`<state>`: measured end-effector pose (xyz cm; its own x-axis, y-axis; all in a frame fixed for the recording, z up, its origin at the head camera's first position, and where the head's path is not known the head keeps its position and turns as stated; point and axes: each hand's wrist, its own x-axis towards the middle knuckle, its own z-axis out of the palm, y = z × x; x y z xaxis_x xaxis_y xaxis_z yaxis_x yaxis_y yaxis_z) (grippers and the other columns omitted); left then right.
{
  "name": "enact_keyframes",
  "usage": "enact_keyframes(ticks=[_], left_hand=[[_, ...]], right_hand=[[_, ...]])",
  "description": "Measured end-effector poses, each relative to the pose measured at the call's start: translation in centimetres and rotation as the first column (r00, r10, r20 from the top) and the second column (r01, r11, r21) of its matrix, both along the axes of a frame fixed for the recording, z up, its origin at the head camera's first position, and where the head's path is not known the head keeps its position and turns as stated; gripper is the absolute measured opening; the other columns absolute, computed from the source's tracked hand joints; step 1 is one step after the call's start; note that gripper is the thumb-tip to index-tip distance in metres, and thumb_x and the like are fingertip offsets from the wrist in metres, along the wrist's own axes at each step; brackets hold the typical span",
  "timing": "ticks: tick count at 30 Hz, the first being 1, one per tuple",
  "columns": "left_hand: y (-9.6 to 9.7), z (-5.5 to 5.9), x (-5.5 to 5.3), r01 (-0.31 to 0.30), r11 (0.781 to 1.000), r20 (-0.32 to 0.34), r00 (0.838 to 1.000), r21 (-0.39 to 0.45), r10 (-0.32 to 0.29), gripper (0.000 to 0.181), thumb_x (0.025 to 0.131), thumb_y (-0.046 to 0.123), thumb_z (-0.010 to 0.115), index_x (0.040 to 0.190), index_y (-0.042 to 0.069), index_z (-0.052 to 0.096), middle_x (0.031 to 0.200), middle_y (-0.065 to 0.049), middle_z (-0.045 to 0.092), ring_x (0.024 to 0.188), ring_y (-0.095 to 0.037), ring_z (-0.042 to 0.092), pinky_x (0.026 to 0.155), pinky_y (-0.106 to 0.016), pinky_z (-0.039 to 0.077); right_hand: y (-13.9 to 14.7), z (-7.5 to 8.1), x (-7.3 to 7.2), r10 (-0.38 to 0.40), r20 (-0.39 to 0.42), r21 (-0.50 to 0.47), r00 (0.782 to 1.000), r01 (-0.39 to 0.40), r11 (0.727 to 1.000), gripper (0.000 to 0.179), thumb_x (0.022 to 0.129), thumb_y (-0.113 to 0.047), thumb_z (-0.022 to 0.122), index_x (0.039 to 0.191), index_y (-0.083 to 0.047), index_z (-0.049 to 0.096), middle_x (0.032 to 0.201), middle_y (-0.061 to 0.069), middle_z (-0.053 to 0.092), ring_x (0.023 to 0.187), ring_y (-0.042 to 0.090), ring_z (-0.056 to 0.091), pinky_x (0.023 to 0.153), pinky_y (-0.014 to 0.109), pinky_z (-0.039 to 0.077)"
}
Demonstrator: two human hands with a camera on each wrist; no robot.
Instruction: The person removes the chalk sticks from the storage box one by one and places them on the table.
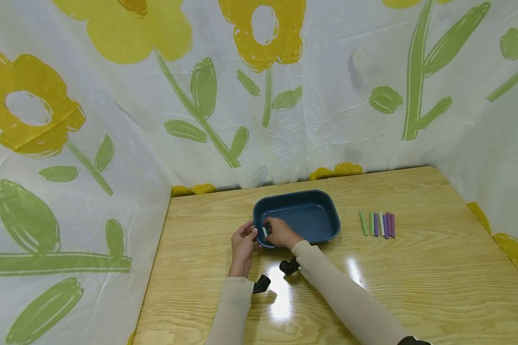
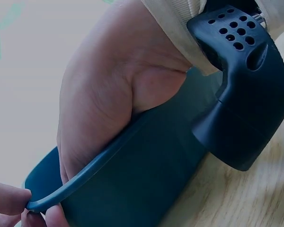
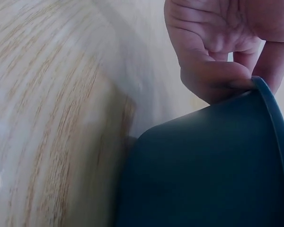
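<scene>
A dark blue rectangular basin (image 1: 304,193) with rounded corners stands on the table. My left hand (image 1: 243,247) pinches its rim at the near left corner, thumb and fingers on either side, as the right wrist view shows. Over the near rim, my right hand (image 1: 283,233) reaches down into the basin's left end. Between its thumb and fingertips is a short whitish chalk stick (image 1: 265,232), close to the left wall. In the left wrist view the right hand's fingers (image 2: 78,158) vanish behind the rim, so the chalk is hidden there.
To the right of the basin lies a loose row of several chalk sticks (image 1: 382,224), green, purple and white. The wooden table (image 1: 414,282) meets a flower-printed curtain (image 1: 328,120) at the back and sides. Black wrist-worn camera mounts (image 1: 289,266) hang near the basin's near side.
</scene>
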<state>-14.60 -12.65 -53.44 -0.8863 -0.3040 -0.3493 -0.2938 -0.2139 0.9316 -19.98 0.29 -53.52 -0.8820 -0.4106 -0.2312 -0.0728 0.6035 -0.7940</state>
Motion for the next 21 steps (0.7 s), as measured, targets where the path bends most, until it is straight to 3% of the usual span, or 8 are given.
enact_keyframes(ticks=[9,16,21], left_hand=[[0.0,0.1,-0.1,-0.001,1.0,0.009,1.0,-0.007,0.001,0.033,0.104,-0.001,0.06,0.137,-0.004,0.065,0.105,-0.006,0.057,0.079,-0.015,0.06,0.054,-0.019,0.051],[0.1,0.1,0.0,-0.001,1.0,0.005,1.0,0.003,0.001,0.034,0.104,-0.001,0.06,0.138,-0.005,0.063,0.106,-0.006,0.057,0.077,-0.014,0.06,0.054,-0.02,0.051],[0.1,0.1,0.0,0.0,1.0,0.01,1.0,-0.003,0.0,0.034,0.105,0.0,0.06,0.139,-0.004,0.063,0.107,-0.007,0.057,0.077,-0.014,0.061,0.055,-0.021,0.051]], right_hand=[[0.4,0.1,0.3,-0.078,-0.029,-0.11,0.997,0.074,0.991,0.036,0.088,0.009,0.075,0.12,0.001,0.061,0.093,0.013,0.069,0.082,0.024,0.066,0.071,0.036,0.055],[1.2,0.4,0.9,-0.247,-0.122,-0.31,0.961,0.199,0.93,0.037,0.089,0.008,0.077,0.123,0.001,0.064,0.098,0.015,0.067,0.084,0.027,0.07,0.072,0.04,0.058],[2.5,1.3,1.2,-0.312,-0.143,-0.392,0.939,0.236,0.889,0.039,0.089,0.008,0.077,0.126,0.001,0.065,0.102,0.018,0.067,0.088,0.032,0.073,0.073,0.042,0.061]])
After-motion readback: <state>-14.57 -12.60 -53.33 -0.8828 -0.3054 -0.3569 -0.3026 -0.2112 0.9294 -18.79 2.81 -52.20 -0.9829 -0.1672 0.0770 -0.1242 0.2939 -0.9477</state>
